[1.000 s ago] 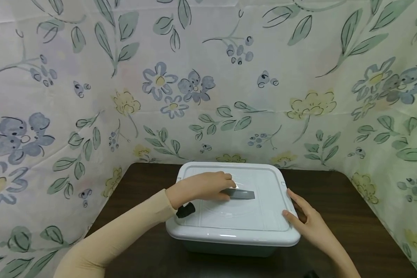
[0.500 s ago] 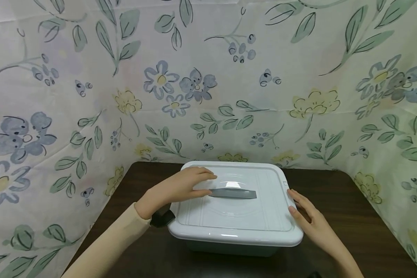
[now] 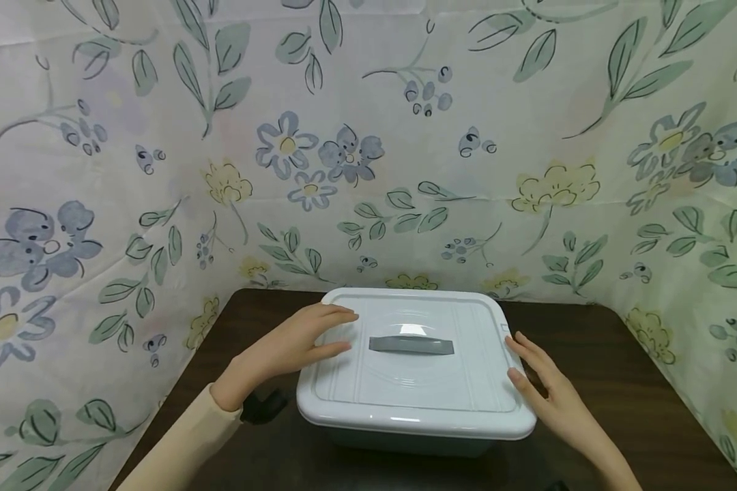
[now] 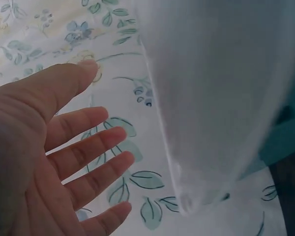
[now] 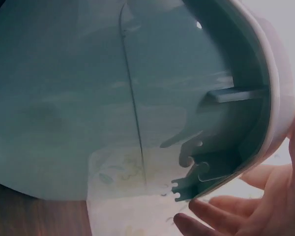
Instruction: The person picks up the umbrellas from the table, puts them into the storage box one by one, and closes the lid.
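Flanking box [image 3: 414, 382]: floral cloth [image 3: 368, 150], dark table [image 3: 620, 382]

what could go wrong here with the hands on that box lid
The left hand lies flat and open on the lid, clear of the grey handle, so a lift from here might slip. The right hand only has straight fingers at the lid's right edge; uneven pressure could tip the lid or slide the box on the table. Right fingers sit beside the side latch and could get pinched.

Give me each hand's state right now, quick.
Left hand: open, straight fingers resting on the lid.
Right hand: open, fingers against the lid's right edge.
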